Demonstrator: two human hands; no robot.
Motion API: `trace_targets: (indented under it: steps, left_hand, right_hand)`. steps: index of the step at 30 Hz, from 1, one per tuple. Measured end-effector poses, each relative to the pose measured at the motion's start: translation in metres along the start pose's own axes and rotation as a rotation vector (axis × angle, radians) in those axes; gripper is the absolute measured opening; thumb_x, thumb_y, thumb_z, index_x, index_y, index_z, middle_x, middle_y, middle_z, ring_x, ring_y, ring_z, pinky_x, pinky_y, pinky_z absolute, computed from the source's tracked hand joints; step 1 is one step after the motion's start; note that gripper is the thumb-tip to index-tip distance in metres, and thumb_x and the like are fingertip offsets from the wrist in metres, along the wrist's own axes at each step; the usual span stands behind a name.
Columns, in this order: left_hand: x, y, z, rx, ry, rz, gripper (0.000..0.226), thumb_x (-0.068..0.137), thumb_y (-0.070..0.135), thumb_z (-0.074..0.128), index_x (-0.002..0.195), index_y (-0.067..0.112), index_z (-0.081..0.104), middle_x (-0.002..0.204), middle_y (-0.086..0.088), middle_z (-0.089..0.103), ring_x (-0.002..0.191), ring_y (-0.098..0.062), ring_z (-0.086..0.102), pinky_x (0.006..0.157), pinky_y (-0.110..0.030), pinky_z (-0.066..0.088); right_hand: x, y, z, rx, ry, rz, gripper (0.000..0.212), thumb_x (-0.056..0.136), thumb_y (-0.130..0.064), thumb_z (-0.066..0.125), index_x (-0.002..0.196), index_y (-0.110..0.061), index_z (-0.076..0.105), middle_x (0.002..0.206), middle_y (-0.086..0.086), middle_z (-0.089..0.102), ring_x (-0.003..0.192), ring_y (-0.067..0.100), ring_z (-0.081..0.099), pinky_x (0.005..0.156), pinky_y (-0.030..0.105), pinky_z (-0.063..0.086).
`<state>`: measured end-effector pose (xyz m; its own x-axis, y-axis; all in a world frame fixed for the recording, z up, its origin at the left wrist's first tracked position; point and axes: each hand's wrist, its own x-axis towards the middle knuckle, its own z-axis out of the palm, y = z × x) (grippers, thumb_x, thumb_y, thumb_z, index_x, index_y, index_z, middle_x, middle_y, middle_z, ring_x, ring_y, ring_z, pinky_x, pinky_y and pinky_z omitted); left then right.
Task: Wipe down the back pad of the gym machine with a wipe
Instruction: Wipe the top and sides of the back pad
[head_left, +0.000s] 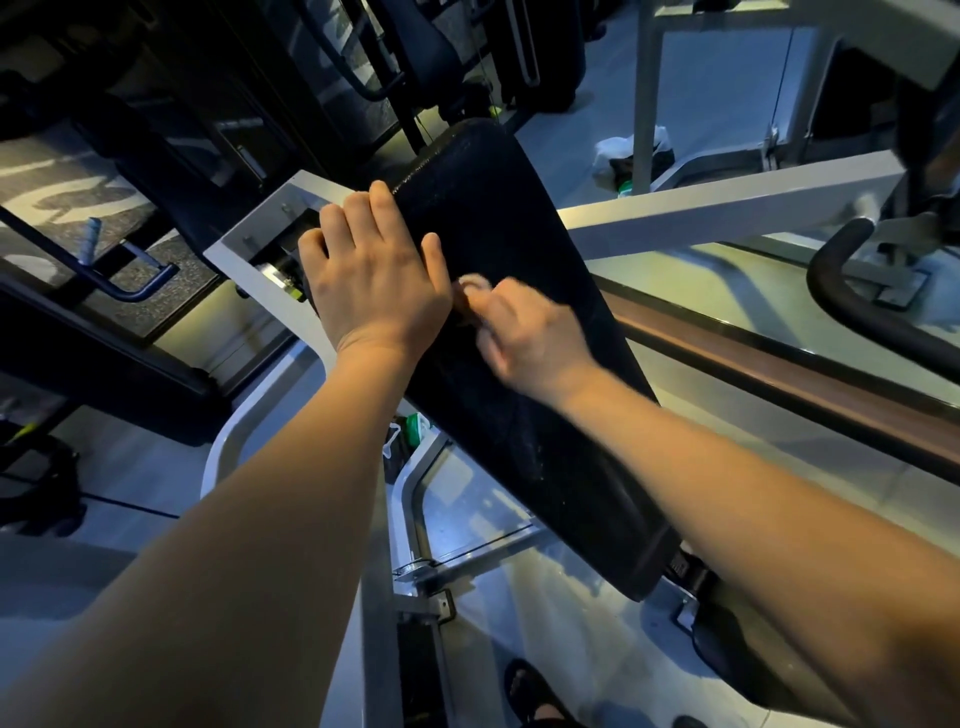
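The black back pad (524, 426) of the gym machine runs from upper middle to lower right, tilted. My left hand (374, 275) lies over the pad's upper left edge, fingers wrapped round that edge and thumb on the face. My right hand (524, 338) is blurred on the pad's middle, fingers curled round a small white wipe (470, 285) that peeks out at the knuckles and touches the pad right beside my left thumb.
The machine's white frame (727, 205) crosses behind the pad. A black curved handle (852, 306) is at the right, a brown rail (779, 374) below it. Dark machines stand at the left. A white bag (618, 156) lies on the floor; a sandalled foot (535, 696) is below.
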<state>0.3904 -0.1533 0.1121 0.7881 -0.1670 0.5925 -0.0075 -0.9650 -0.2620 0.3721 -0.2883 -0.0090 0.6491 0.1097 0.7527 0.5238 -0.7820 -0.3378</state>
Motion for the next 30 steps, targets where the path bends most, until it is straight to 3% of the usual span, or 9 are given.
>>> trace_targets:
  steps: [4,6,9,15,19,22,25,27,30]
  left_hand:
    - [0.0,0.0,0.0,0.002,-0.01,-0.005,0.068,0.098,0.052,0.032,0.146,0.005,0.04,0.132,-0.015,0.052,0.117,-0.037,0.045,0.099,-0.05,0.035]
    - [0.001,0.0,0.0,0.005,-0.005,-0.003,0.067,0.099,0.052,0.032,0.146,0.005,0.04,0.131,-0.015,0.052,0.116,-0.037,0.046,0.099,-0.05,0.035]
    - [0.0,0.0,0.001,0.004,-0.003,-0.004,0.067,0.098,0.052,0.033,0.145,0.005,0.041,0.132,-0.015,0.052,0.116,-0.037,0.046,0.099,-0.05,0.035]
    - [0.001,0.001,0.0,0.01,-0.006,-0.005,0.067,0.098,0.052,0.033,0.145,0.005,0.041,0.132,-0.015,0.052,0.116,-0.037,0.046,0.099,-0.05,0.035]
    - [0.001,0.001,0.0,0.01,-0.011,-0.007,0.067,0.098,0.053,0.031,0.144,0.005,0.041,0.131,-0.015,0.052,0.115,-0.037,0.045,0.099,-0.051,0.035]
    - [0.001,0.002,0.0,0.013,-0.015,-0.009,0.067,0.098,0.053,0.032,0.144,0.005,0.04,0.132,-0.016,0.051,0.115,-0.037,0.045,0.099,-0.051,0.035]
    - [0.001,0.001,0.001,0.016,-0.01,-0.009,0.068,0.098,0.053,0.032,0.145,0.004,0.04,0.132,-0.017,0.051,0.117,-0.038,0.045,0.099,-0.051,0.035]
    - [0.001,0.001,0.001,0.015,-0.012,-0.008,0.069,0.098,0.053,0.032,0.145,0.004,0.04,0.133,-0.017,0.051,0.119,-0.038,0.045,0.1,-0.051,0.035]
    - [0.0,0.001,0.0,0.016,-0.014,-0.01,0.069,0.098,0.053,0.032,0.145,0.004,0.04,0.132,-0.017,0.052,0.119,-0.038,0.045,0.101,-0.052,0.035]
  right_hand:
    - [0.033,0.05,-0.016,-0.036,0.04,0.485,0.029,0.099,-0.02,0.046,0.123,-0.007,0.056,0.104,0.019,0.066,0.089,0.042,0.063,0.062,0.036,0.036]
    - [0.032,0.046,-0.015,-0.007,0.021,0.547,0.029,0.102,-0.021,0.045,0.126,-0.006,0.051,0.105,0.02,0.065,0.09,0.043,0.063,0.064,0.038,0.036]
    - [0.023,0.038,-0.013,-0.006,-0.003,0.518,0.038,0.104,-0.031,0.045,0.136,-0.009,0.044,0.114,0.02,0.064,0.094,0.044,0.064,0.066,0.041,0.042]
    - [0.026,0.034,-0.009,-0.028,0.042,0.472,0.034,0.105,-0.036,0.046,0.122,-0.007,0.048,0.103,0.019,0.068,0.088,0.042,0.066,0.062,0.037,0.038]
    - [0.02,0.019,-0.005,-0.006,0.015,0.415,0.033,0.097,-0.023,0.054,0.123,-0.003,0.052,0.092,0.02,0.069,0.079,0.043,0.068,0.058,0.037,0.04]
    - [-0.005,-0.008,0.003,-0.023,-0.026,0.164,0.033,0.092,-0.022,0.054,0.12,-0.005,0.053,0.081,0.017,0.067,0.064,0.04,0.066,0.049,0.039,0.048]
    - [-0.029,-0.017,0.006,0.0,-0.11,-0.174,0.022,0.088,-0.026,0.05,0.103,-0.012,0.044,0.072,0.012,0.059,0.055,0.035,0.059,0.039,0.034,0.036]
    - [-0.017,0.006,0.0,-0.018,-0.116,-0.109,0.021,0.088,-0.029,0.047,0.103,-0.016,0.043,0.076,0.012,0.06,0.058,0.036,0.061,0.041,0.035,0.039]
    - [0.01,0.045,-0.011,-0.122,-0.082,0.345,0.028,0.095,-0.029,0.047,0.118,-0.012,0.047,0.09,0.018,0.066,0.075,0.043,0.066,0.056,0.038,0.042]
